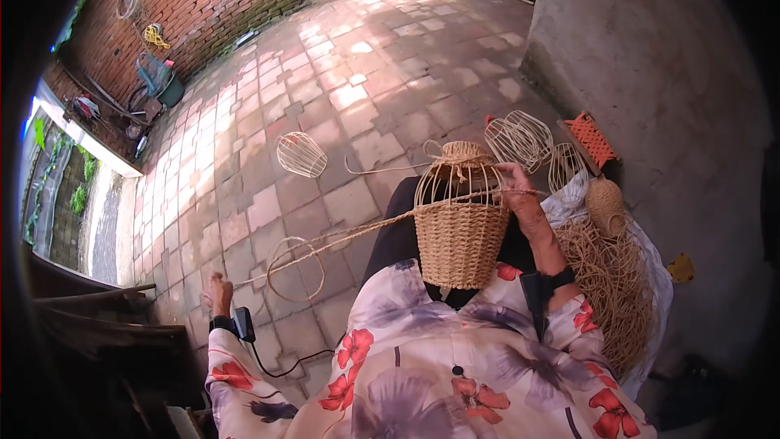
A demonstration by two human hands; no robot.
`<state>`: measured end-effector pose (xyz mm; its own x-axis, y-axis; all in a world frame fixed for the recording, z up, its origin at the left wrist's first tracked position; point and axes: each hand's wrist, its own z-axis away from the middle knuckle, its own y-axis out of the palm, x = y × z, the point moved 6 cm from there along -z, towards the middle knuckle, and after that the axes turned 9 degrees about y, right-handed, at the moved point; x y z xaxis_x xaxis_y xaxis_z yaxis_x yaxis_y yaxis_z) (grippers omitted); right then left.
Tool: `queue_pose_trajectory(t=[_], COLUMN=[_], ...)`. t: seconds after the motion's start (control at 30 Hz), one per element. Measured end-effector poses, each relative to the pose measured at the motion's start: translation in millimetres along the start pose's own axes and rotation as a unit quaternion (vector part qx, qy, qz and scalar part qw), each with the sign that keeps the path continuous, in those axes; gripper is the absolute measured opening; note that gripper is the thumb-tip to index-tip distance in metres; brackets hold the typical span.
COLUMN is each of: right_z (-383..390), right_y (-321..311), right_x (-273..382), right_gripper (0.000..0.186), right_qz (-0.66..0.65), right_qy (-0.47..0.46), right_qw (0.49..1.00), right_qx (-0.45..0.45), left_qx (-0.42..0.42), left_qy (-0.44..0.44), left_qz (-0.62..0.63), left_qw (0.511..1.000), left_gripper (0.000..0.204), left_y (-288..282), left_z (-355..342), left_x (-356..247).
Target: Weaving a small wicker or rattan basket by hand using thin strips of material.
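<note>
Paving [244,195] spreads across the floor, edged by a grey wall [658,57] on the right and a brick wall [203,8] at the far left. Beside the person's right arm lies a white sack [661,284], bearing a tangled heap of cord [605,301]. The basket [460,244] sits between the person's thighs — tightly woven nearest the body, bare ribs beyond, a narrow woven neck at the far end. Pale ribbed frames rest on the paving: one alone [301,155] ahead and to the left, others [520,140] past the right hand [522,195], near an orange woven stool [590,138]. That hand's fingers grip the basket's right side at the ribs. The left hand [217,294], out wide, has its fingers closed on a strand [357,232] — drawn across to the weave's upper edge, with a round loop hanging along it.
</note>
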<state>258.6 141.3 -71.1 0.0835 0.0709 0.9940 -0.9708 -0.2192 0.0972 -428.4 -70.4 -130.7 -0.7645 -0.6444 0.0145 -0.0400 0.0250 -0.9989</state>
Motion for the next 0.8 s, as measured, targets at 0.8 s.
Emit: queue_pose_trajectory(t=[0.8], right_z=[-2], right_y=[-1], right_x=[0], right_gripper=[0.039], right_qz=[0.017], right_qy=[0.049], right_qw=[0.997], right_qx=[-0.051], left_qx=[-0.193], left_qy=[0.175], left_qz=[0.038], left_qw=[0.965], left_gripper=[0.021], left_y=[-55], left_z=[3], left_x=[-135])
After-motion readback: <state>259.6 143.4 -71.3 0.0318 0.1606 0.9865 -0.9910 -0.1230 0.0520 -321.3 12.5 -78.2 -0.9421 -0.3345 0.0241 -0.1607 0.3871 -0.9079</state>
